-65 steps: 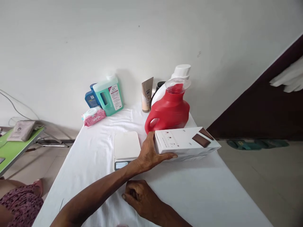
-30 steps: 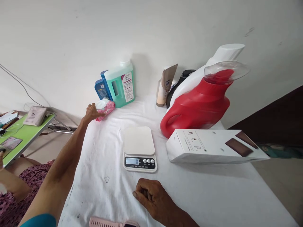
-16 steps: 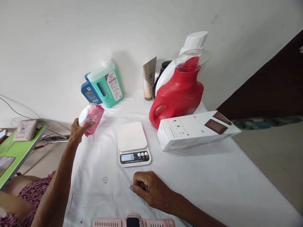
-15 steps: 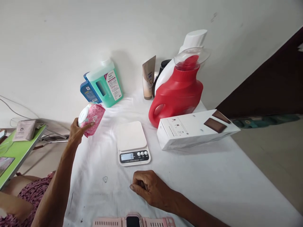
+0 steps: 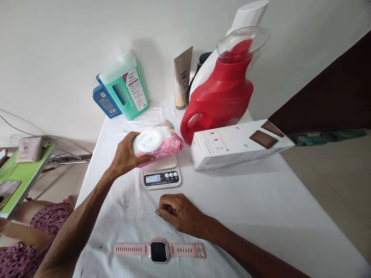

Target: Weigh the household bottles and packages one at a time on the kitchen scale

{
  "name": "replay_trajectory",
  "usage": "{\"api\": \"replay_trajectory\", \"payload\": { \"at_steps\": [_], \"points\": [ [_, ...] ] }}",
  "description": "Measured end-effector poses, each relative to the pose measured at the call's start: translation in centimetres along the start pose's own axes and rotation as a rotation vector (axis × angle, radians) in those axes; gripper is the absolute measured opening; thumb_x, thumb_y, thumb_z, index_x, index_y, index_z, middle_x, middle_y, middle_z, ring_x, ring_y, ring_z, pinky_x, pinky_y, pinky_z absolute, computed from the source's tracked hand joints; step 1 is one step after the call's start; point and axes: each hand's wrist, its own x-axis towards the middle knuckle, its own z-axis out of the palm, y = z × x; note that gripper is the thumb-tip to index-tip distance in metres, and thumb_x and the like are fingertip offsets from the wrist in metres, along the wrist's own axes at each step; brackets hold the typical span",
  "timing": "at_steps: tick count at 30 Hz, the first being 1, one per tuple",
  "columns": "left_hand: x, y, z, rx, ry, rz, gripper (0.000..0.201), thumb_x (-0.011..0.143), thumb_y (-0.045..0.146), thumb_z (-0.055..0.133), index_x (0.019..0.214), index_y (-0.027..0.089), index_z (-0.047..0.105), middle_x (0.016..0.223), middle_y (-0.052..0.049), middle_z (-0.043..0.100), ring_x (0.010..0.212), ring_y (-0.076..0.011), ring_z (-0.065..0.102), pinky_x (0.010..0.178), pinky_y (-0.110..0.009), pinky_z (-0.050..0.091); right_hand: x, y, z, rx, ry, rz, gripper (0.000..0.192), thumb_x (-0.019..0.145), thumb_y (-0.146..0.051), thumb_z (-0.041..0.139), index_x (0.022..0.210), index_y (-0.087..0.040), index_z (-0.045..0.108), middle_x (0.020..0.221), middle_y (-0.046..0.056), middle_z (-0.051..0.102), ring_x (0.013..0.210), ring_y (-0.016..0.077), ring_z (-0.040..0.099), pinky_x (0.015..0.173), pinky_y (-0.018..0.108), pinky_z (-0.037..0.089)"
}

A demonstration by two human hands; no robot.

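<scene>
My left hand (image 5: 124,155) grips a pink pack of wet wipes (image 5: 171,146) with a round white lid, thumb along its near side. The pack is over the white kitchen scale (image 5: 161,178) and hides most of its weighing plate. A 0 shows on the scale's display, and I cannot tell whether the pack touches the plate. Curled into a loose fist, my right hand (image 5: 176,212) rests on the white cloth just in front of the scale, with nothing visible in it. Nearer to me lies a pink-strapped smartwatch (image 5: 159,251), stretched out flat.
Along the wall stand a blue bottle (image 5: 104,101), a green liquid bottle (image 5: 136,90), a beige tube (image 5: 182,83) and a red jug (image 5: 220,98). A white box (image 5: 228,144) lies right of the scale. Another person's patterned clothing (image 5: 49,220) shows beside a green table (image 5: 31,173) at left.
My left hand has carried the wipes pack rightward from the table's left side to over the scale. My right hand keeps its curled pose. The view has tilted slightly, showing the whole watch.
</scene>
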Motion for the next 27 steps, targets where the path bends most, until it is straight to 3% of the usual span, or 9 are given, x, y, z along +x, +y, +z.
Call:
{"api": "replay_trajectory", "payload": {
  "at_steps": [7,12,16,19,22,24,27],
  "points": [
    [-0.4,-0.7,0.9,0.097,-0.038,0.102,0.072,0.063,0.047,0.097,0.118,0.02,0.061,0.119,-0.008,0.071,0.108,-0.0282,0.067,0.096,-0.041,0.054,-0.1,0.0,0.0,0.008,0.001,-0.003,0.025,0.096,-0.029,0.06,0.073,-0.02,0.053,0.065,-0.006,0.05,0.058,0.0095,0.043,0.059,0.024,0.033],
    [-0.2,-0.2,0.5,0.162,-0.143,0.126,0.067,0.067,0.039,0.094,0.121,0.02,0.06,0.12,-0.009,0.07,0.11,-0.0297,0.067,0.095,-0.042,0.056,-0.1,0.1,0.1,0.017,-0.002,0.002,0.026,0.097,-0.03,0.06,0.074,-0.021,0.053,0.064,-0.006,0.048,0.056,0.0094,0.041,0.059,0.024,0.033],
    [-0.3,-0.6,-0.7,0.093,-0.178,0.116,0.082,0.065,0.054,0.094,0.133,0.021,0.06,0.134,-0.013,0.066,0.127,-0.0347,0.062,0.105,-0.048,0.053,-0.1,0.1,0.1,0.025,-0.01,0.023,0.026,0.097,-0.031,0.06,0.073,-0.021,0.053,0.062,-0.007,0.046,0.056,0.0094,0.04,0.058,0.024,0.032],
    [-0.9,-2.7,-0.9,-0.145,-0.046,0.027,0.073,0.079,0.072,0.077,0.132,0.024,0.064,0.145,-0.013,0.063,0.137,-0.0345,0.058,0.109,-0.048,0.051,-0.1,0.0,0.1,0.027,-0.016,0.018,0.027,0.097,-0.032,0.059,0.073,-0.021,0.053,0.063,-0.006,0.047,0.056,0.0096,0.041,0.058,0.024,0.033],
    [-1.8,-6.3,0.3,-0.475,0.241,-0.194,0.062,0.098,0.076,0.047,0.117,0.021,0.069,0.125,-0.013,0.071,0.111,-0.0266,0.071,0.091,-0.039,0.056,-0.1,0.0,0.1,0.027,-0.013,0.012,0.027,0.097,-0.033,0.06,0.074,-0.021,0.053,0.063,-0.006,0.048,0.057,0.0098,0.042,0.057,0.024,0.033],
    [-2.6,-8.7,1.7,-0.578,0.435,-0.337,0.063,0.096,0.077,0.048,0.107,0.019,0.069,0.1,-0.01,0.072,0.083,-0.0202,0.071,0.073,-0.033,0.053,-0.1,-0.1,0.1,0.024,-0.01,0.015,0.027,0.097,-0.033,0.06,0.074,-0.021,0.053,0.063,-0.006,0.048,0.057,0.0097,0.042,0.057,0.024,0.033],
    [-3.5,-11.0,3.3,-0.608,0.528,-0.357,0.06,0.093,0.076,0.057,0.097,0.017,0.069,0.082,-0.005,0.066,0.068,-0.0156,0.064,0.064,-0.029,0.049,-0.1,0.0,0.2,0.021,-0.01,0.019,0.027,0.097,-0.033,0.06,0.073,-0.021,0.054,0.062,-0.006,0.048,0.056,0.0095,0.041,0.057,0.024,0.033]
  ]
}}
